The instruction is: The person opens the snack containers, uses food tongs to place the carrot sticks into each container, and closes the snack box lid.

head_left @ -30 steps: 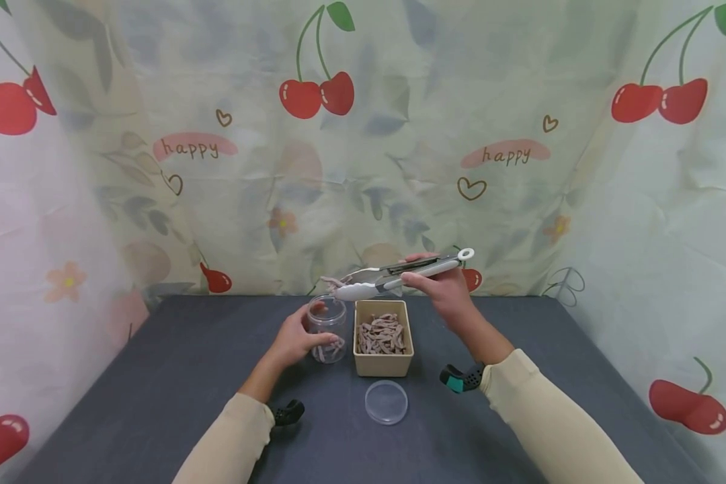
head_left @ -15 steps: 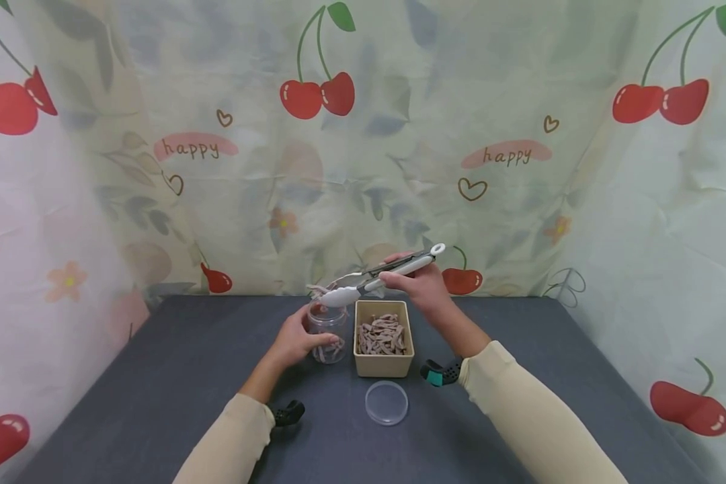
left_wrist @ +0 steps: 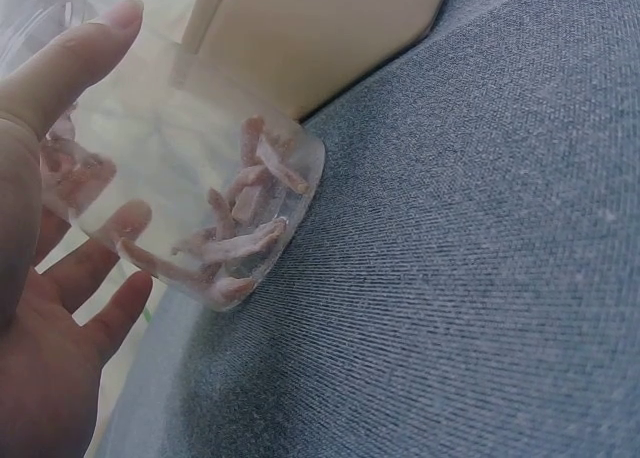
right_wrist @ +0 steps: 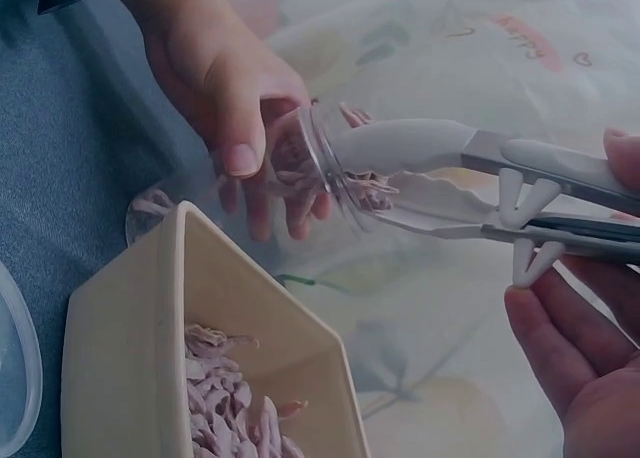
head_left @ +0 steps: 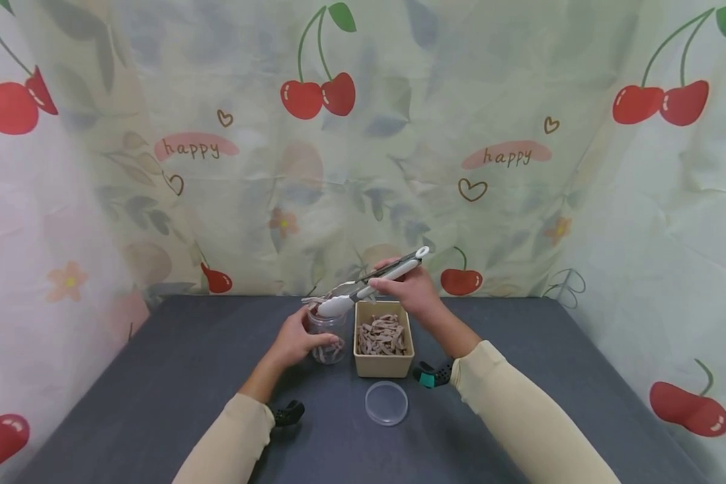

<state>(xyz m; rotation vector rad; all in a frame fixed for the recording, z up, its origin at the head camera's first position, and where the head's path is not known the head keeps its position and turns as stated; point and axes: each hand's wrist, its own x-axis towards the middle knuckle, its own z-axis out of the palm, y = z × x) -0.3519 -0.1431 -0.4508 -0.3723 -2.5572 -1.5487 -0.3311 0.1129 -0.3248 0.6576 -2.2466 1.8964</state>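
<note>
Two hands work over a dark grey table (head_left: 157, 376) in front of a cherry-print cloth (head_left: 363, 154). The left hand (head_left: 295, 341) curls round a small clear jar (head_left: 327, 334), thumb on one side and fingers on the other, and the jar stands on the table just left of a beige box (head_left: 382, 363). In the left wrist view the jar (left_wrist: 200, 208) holds a few pinkish-brown strips (left_wrist: 245, 228) lying at its bottom, and its side almost touches the box wall (left_wrist: 320, 38); the fingers (left_wrist: 90, 268) show through the clear plastic. The right hand (head_left: 413, 294) grips a pair of tongs (head_left: 369, 286) by the handles, fingers wrapped over and thumb beneath, with the white tips slanting down to the mouth of the jar. The right wrist view shows the tongs (right_wrist: 450, 178) squeezed nearly together, their tips at the jar's rim (right_wrist: 322, 163) with a small clump of strips (right_wrist: 370, 190) caught between them. The box (right_wrist: 130, 358) lies below, with more strips (right_wrist: 225, 398) heaped in it. A clear round lid (head_left: 386, 402) lies flat on the table, just in front of the box and apart from it. Both forearms wear cream sleeves (head_left: 520, 417).
</note>
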